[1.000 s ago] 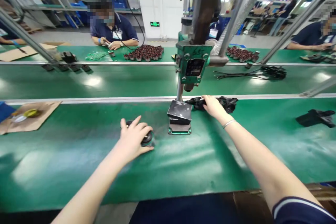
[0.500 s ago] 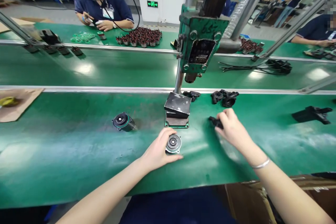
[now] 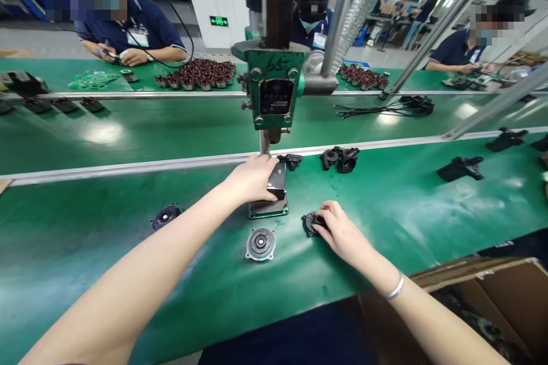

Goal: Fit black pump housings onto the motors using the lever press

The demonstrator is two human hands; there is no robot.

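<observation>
Since half a second ago, the left hand (image 3: 252, 178) has been lifted off the round metal disc (image 3: 260, 244) and carried far to the steel block (image 3: 277, 181) on the press base, over which its fingers are now curled; whether the block is truly gripped cannot be told. The right hand (image 3: 340, 232) has been drawn near and left, and its fingertips are closed on a black plastic cap (image 3: 311, 222) lying flat on the green belt (image 3: 128, 274).

The green cast press (image 3: 272, 88) is seen standing upright just behind the block. The disc, ribbed and circular with no long axis, is left free just near of the base, between both hands, left of the cap. A black rubber-rimmed part (image 3: 166, 216) lies well apart, left.
</observation>
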